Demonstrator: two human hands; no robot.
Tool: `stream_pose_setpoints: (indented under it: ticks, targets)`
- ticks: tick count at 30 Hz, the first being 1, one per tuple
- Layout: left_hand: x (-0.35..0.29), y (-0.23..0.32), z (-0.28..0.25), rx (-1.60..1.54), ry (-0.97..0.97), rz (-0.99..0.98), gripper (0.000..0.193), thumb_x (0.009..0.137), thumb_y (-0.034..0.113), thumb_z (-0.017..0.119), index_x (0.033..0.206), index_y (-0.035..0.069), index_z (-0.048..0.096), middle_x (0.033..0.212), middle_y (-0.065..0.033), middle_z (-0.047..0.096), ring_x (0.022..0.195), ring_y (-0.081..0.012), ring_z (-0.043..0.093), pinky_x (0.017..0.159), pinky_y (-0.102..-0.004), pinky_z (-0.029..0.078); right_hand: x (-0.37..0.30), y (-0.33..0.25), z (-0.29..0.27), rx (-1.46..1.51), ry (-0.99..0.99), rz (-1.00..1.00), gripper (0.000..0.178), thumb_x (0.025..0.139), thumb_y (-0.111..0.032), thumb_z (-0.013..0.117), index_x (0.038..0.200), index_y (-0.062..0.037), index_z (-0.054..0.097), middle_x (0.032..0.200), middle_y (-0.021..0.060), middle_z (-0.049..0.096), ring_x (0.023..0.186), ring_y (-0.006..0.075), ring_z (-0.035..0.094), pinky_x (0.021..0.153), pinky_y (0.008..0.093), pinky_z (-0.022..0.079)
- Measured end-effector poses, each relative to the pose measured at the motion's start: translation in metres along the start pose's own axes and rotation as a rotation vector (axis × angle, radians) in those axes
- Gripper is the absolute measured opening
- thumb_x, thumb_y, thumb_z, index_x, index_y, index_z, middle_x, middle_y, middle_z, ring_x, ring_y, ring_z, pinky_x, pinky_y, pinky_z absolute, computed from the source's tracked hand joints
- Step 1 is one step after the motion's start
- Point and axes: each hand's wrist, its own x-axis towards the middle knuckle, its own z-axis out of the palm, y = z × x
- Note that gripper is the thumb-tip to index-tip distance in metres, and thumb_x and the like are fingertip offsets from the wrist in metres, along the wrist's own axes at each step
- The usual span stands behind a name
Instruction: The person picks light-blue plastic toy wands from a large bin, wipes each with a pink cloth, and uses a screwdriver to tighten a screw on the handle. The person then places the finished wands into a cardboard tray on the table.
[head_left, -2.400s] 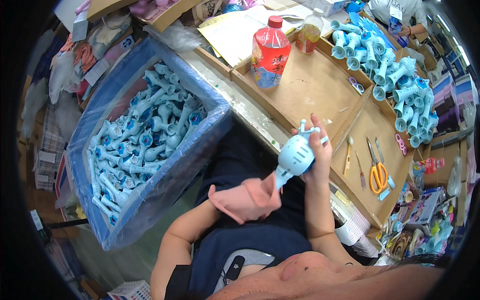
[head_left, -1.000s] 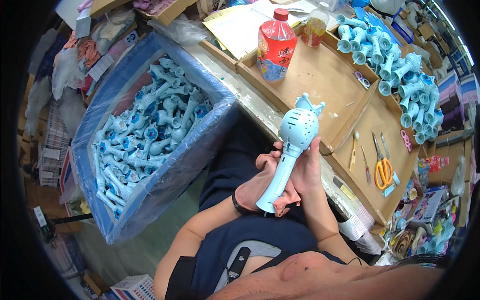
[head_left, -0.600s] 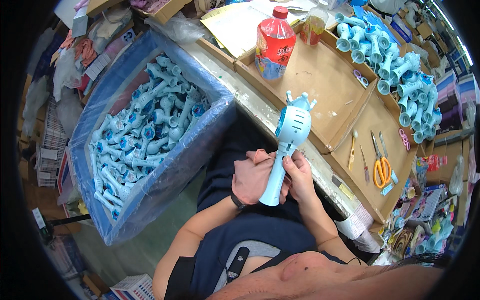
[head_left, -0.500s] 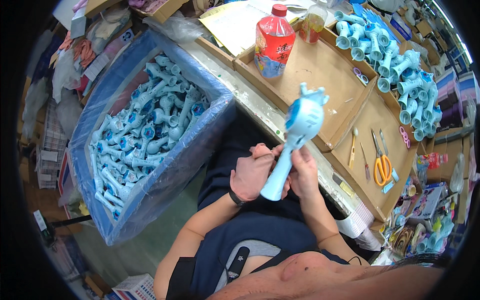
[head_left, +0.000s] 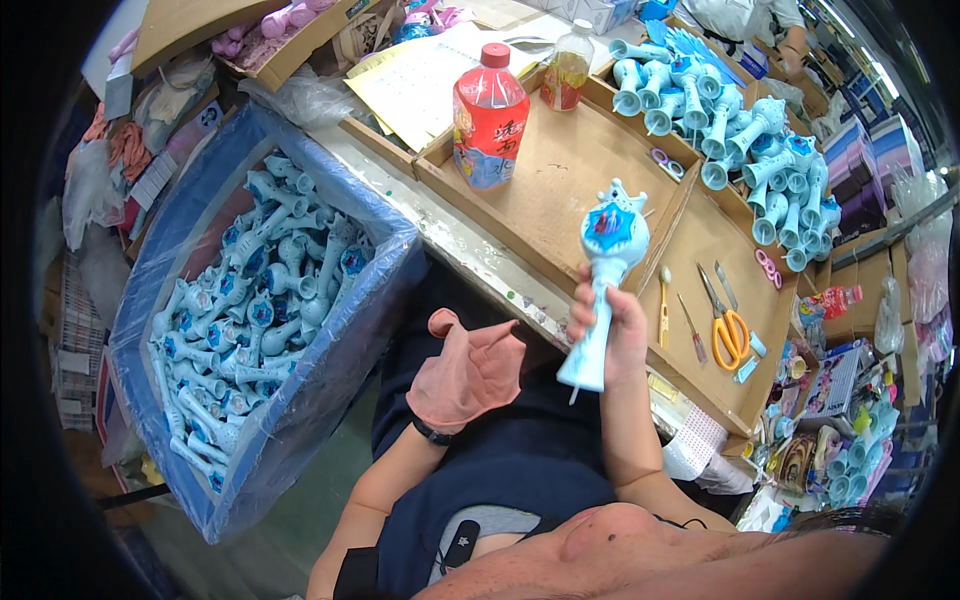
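A light-blue plastic toy wand, with a round head, a crown-like top and a dark-blue star-shaped picture, stands upright in my right hand. My fingers wrap round its handle, and a thin pin shows below the flared base. Lower and to the left, a salmon-pink cloth covers my left hand, hiding its fingers. That hand is apart from the wand. Many similar wands lie heaped in a blue plastic-lined bin at the left.
A cardboard tray on the bench holds a red-labelled bottle, a smaller bottle, orange-handled scissors, a brush and a screwdriver. Light-blue handle pieces are piled along the far right. Papers lie behind.
The wand has turned so its star picture faces me, and it is now in my right hand alone. My cloth-covered left hand has moved away from it, left and down. The view has shifted.
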Motion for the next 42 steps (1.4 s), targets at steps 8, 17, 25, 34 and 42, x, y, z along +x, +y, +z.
stream_pose_setpoints:
  ticks: [8, 17, 25, 34, 42]
  targets:
    - [0.016, 0.009, 0.011, 0.453, -0.012, 0.213, 0.048, 0.097, 0.041, 0.04, 0.122, 0.002, 0.051, 0.103, -0.0077, 0.059, 0.098, -0.0195, 0.053, 0.086, -0.0384, 0.041, -0.041, 0.051, -0.005, -0.549, -0.125, 0.563, 0.025, 0.085, -0.017, 0.069, 0.098, -0.0011, 0.054, 0.063, 0.0064, 0.056, 0.048, 0.0148, 0.054, 0.045, 0.0273, 0.044]
    - [-0.007, 0.021, 0.005, 1.578, 0.254, 0.734, 0.041, 0.087, 0.026, 0.058, 0.118, -0.001, 0.048, 0.087, -0.0067, 0.049, 0.082, -0.0219, 0.045, 0.079, -0.0396, 0.032, -0.038, 0.064, -0.008, -0.444, -0.131, 0.61, 0.024, 0.085, -0.019, 0.066, 0.093, -0.0018, 0.051, 0.059, 0.0045, 0.051, 0.044, 0.0127, 0.049, 0.041, 0.027, 0.042]
    - [0.002, 0.019, 0.005, 2.147, 0.314, 0.698, 0.036, 0.081, 0.02, 0.067, 0.105, 0.0, 0.05, 0.076, -0.006, 0.042, 0.074, -0.0235, 0.038, 0.076, -0.0389, 0.026, -0.038, 0.064, -0.016, -0.427, -0.164, 0.629, 0.024, 0.087, -0.023, 0.063, 0.086, -0.0029, 0.051, 0.063, 0.0042, 0.052, 0.045, 0.0121, 0.049, 0.043, 0.0269, 0.043]
    - [0.001, 0.017, -0.004, 1.783, 0.265, 0.556, 0.039, 0.076, 0.018, 0.069, 0.096, 0.001, 0.04, 0.087, -0.0122, 0.053, 0.079, -0.0279, 0.048, 0.075, -0.0363, 0.036, -0.039, 0.073, -0.024, -0.587, -0.055, 0.581, 0.031, 0.084, -0.027, 0.068, 0.096, -0.003, 0.052, 0.067, 0.0051, 0.053, 0.048, 0.0143, 0.052, 0.044, 0.0281, 0.046]
    - [0.014, 0.028, 0.005, 0.226, -0.03, 0.302, 0.018, 0.092, 0.017, 0.057, 0.097, 0.001, 0.051, 0.101, -0.0103, 0.059, 0.094, -0.0184, 0.057, 0.081, -0.0299, 0.047, -0.043, 0.069, -0.023, -0.835, -0.146, 0.605, 0.035, 0.091, -0.028, 0.065, 0.109, -0.0058, 0.046, 0.079, 0.0025, 0.055, 0.061, 0.0096, 0.056, 0.053, 0.0252, 0.048]
